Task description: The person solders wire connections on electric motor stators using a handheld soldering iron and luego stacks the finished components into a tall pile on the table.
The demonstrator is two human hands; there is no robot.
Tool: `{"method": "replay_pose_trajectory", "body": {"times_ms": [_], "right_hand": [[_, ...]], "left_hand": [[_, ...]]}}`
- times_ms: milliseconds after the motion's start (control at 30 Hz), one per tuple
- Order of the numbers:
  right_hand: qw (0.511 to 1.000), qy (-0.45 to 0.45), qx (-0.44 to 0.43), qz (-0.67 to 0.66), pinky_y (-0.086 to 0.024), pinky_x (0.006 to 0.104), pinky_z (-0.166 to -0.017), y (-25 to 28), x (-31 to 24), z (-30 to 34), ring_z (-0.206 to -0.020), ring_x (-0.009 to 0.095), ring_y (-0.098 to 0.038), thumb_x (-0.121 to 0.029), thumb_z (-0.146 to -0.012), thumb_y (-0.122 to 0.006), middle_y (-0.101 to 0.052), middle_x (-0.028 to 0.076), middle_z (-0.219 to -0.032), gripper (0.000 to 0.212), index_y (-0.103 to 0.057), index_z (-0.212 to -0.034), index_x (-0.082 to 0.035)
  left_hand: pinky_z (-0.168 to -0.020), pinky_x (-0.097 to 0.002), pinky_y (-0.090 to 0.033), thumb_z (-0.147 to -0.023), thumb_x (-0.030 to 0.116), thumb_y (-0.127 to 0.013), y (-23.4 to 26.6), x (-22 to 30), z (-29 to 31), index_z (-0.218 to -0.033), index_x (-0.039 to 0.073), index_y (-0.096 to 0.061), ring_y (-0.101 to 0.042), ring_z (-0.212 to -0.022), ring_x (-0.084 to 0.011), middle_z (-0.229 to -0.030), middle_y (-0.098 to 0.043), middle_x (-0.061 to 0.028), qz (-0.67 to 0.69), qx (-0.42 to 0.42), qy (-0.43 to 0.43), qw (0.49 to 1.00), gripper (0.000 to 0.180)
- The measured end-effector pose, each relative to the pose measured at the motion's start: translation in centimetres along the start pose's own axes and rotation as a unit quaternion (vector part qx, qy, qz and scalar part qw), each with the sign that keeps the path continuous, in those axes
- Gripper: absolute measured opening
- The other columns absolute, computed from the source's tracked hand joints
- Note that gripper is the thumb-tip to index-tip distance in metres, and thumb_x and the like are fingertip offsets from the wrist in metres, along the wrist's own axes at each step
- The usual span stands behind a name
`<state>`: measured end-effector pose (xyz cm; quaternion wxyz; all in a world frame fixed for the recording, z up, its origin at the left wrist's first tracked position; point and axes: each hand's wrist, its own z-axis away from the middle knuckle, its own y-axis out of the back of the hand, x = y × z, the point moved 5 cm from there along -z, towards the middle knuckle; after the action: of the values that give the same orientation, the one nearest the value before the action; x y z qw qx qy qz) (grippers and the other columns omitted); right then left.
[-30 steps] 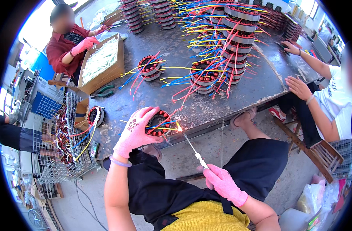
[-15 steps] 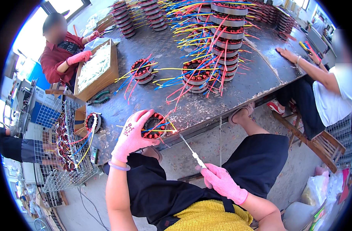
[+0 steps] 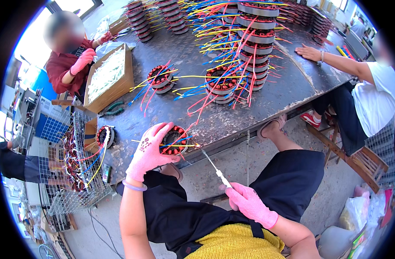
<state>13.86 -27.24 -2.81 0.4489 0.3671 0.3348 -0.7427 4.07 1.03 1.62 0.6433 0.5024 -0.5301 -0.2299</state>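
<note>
In a pink glove, my left hand (image 3: 150,149) grips a motor stator (image 3: 175,147) from its left side, at the table's near edge. Red, blue and yellow leads come off this stator. My right hand (image 3: 249,203), also in a pink glove, is closed round the white handle of a slim, thin-stemmed tool (image 3: 220,174) over my lap. The stem points up and left toward the lead ends. A small orange glow (image 3: 197,146) shows between its tip and the leads. The kind of tool is not certain.
Stacked stators (image 3: 255,52) and a single stator (image 3: 161,80) stand farther back. Pliers (image 3: 113,109) lie beside a carton (image 3: 127,82) of white pieces. Another stator (image 3: 105,137) sits left, by a wire basket (image 3: 76,203). Two co-workers (image 3: 61,71), (image 3: 374,101) sit at the table.
The bright glow at the leads is smaller, and the yellow lead end has shifted. My hands have barely moved. The left co-worker's gloved hand has risen; the right co-worker's arm reaches farther in.
</note>
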Motion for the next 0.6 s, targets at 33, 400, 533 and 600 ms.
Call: {"method": "replay_pose_trajectory", "body": {"times_ms": [33,400,533,600], "right_hand": [[1.000,-0.003,0.002,-0.001,-0.041,0.0256,-0.058,0.06,-0.12,0.03,-0.061,0.006,-0.048,-0.027,-0.105,-0.048,-0.050,-0.001,-0.070,0.037,-0.062,-0.124,0.001],[1.000,-0.003,0.007,-0.009,-0.042,0.0259,-0.058,0.05,0.06,0.02,-0.061,0.007,-0.048,-0.026,-0.104,-0.049,-0.051,0.000,-0.069,0.035,-0.062,-0.124,0.001],[1.000,0.001,0.000,0.005,-0.042,0.0265,-0.058,0.00,-0.12,-0.01,-0.061,0.008,-0.050,-0.027,-0.104,-0.049,-0.052,0.001,-0.069,0.037,-0.062,-0.124,0.001],[1.000,0.005,0.000,0.008,-0.043,0.0268,-0.058,0.12,0.15,-0.09,-0.061,0.008,-0.051,-0.027,-0.104,-0.048,-0.053,0.001,-0.069,0.037,-0.061,-0.124,0.001]], "left_hand": [[-0.111,-0.0447,-0.039,-0.057,0.030,-0.091,0.03,0.06,-0.05,-0.143,0.007,-0.049,-0.048,-0.130,-0.0391,-0.141,-0.050,-0.0187,0.000,-0.001,0.000,1.000,0.099],[-0.111,-0.0455,-0.038,-0.056,0.034,-0.091,-0.07,-0.22,0.02,-0.145,0.009,-0.047,-0.048,-0.130,-0.0396,-0.141,-0.049,-0.0191,-0.001,-0.002,-0.004,1.000,0.102],[-0.111,-0.0439,-0.039,-0.056,0.026,-0.091,-0.09,-0.06,-0.04,-0.144,0.007,-0.048,-0.047,-0.132,-0.0381,-0.142,-0.049,-0.0179,-0.005,-0.001,0.001,1.000,0.099],[-0.111,-0.0440,-0.038,-0.056,0.026,-0.091,-0.09,0.04,-0.11,-0.144,0.007,-0.049,-0.047,-0.132,-0.0381,-0.141,-0.049,-0.0179,-0.003,-0.002,0.002,1.000,0.099]]}}
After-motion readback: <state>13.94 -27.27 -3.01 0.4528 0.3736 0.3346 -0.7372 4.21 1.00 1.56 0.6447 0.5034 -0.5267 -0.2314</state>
